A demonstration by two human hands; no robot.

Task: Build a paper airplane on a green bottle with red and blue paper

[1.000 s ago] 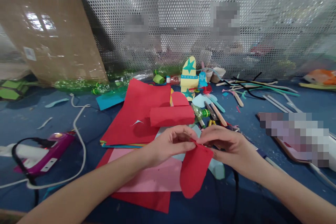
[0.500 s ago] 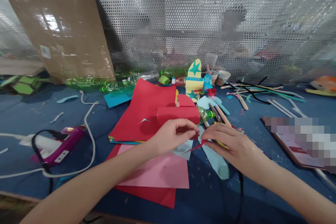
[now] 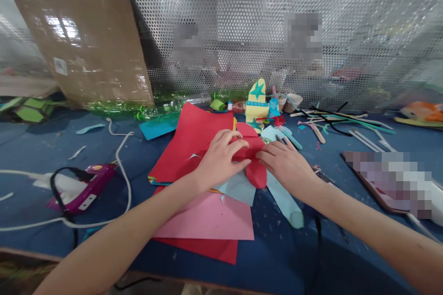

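A plastic bottle wrapped in red paper (image 3: 252,147) lies across the stack of coloured sheets, its green cap end largely hidden by my right hand. My left hand (image 3: 221,159) curves over the wrapped body, thumb toward me and fingers on the far side. At the cap end, the fingers of my right hand (image 3: 289,166) pinch a rounded red paper piece (image 3: 256,176) against the wrapping. Another rounded red piece (image 3: 248,129) shows on the bottle's far side. Below lie a light blue paper scrap (image 3: 240,189) and a pale blue strip (image 3: 289,205).
Pink paper (image 3: 207,221) lies nearest me. Behind stand a yellow paper rocket shape (image 3: 256,108) and a cardboard sheet (image 3: 83,46) against the perforated metal screen. A purple power strip (image 3: 86,191) with cables is at left, a phone (image 3: 377,184) at right.
The red piece, edge-on in my right hand before, now lies against the wrapped bottle. My left hand has moved up onto the bottle, and my right hand has come to its cap end.
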